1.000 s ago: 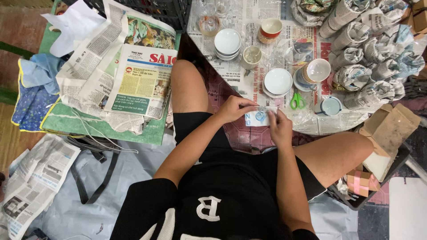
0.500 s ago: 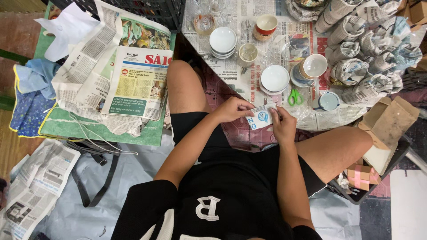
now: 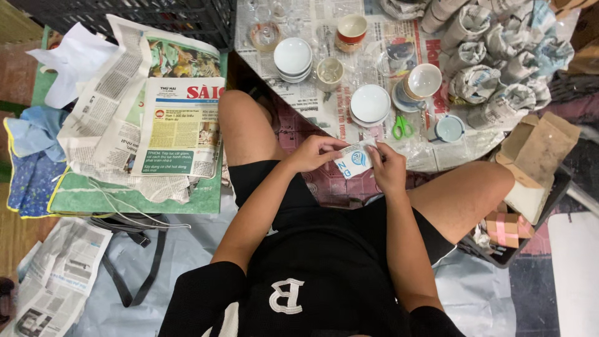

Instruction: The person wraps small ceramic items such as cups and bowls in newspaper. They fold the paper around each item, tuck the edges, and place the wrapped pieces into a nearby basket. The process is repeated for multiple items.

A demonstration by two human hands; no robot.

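Above lap, both hands point(image 3: 352, 162) pinching small white-blue packet point(image 3: 353, 159), left point(image 3: 312, 153), right point(image 3: 388, 167).

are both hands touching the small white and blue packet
Touching. The head view shows the left hand and right hand pinching the small white and blue packet from either side.

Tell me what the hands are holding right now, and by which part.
A small white packet with blue print, held between both hands: left hand pinches its left edge, right hand its right edge.
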